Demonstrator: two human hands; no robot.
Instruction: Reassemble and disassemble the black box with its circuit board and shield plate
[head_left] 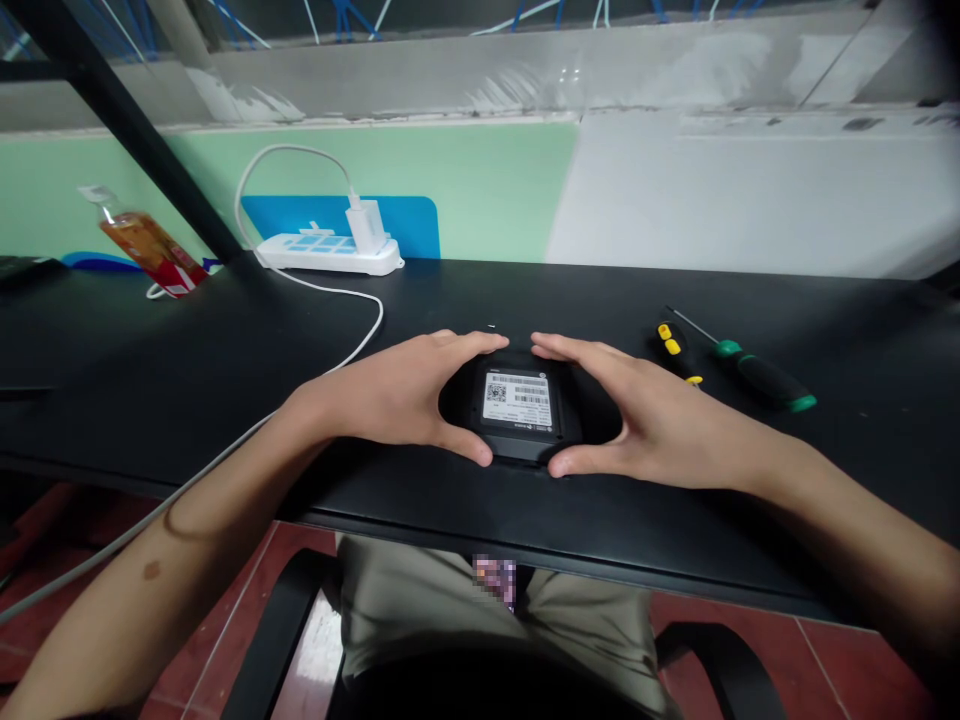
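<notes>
A small black box-shaped device lies on the black desk, a white label with a QR code and barcodes facing up. My left hand curves round its left side, thumb at the front edge and fingers at the back. From the right, my right hand grips it in the same way, its thumb against the front edge. Dark gaps show between the palms and the device's sides. To the right of my right hand lie a green-and-black screwdriver and a black-and-yellow tool, partly hidden by that hand.
A white power strip with a plugged-in charger stands at the back. Its white cable runs across the desk under my left arm. At the left stands a drink bottle. The desk's front edge is close to my lap.
</notes>
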